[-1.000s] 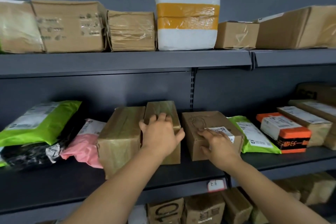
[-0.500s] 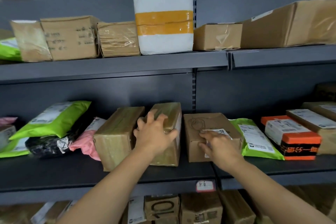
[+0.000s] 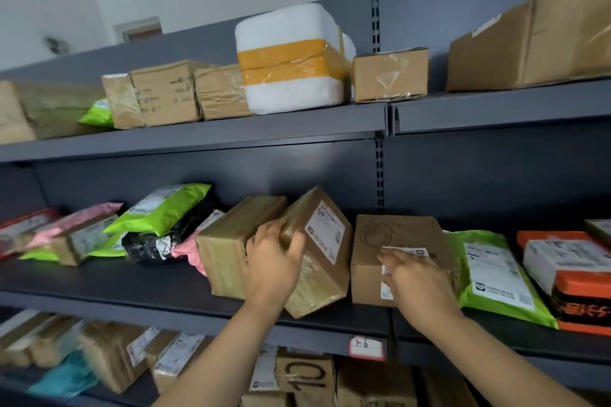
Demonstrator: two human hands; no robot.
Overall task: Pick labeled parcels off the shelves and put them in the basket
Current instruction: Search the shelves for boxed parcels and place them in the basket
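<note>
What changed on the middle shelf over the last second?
The left hand, earlier resting flat on the taped box, now grips its top edge and has tilted it, exposing its labelled side. The right hand stays on the label of the cardboard box, which has not moved.

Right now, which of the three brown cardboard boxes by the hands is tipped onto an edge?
The centre tape-wrapped brown box, gripped by the left hand; the left box and right box sit flat.
</note>
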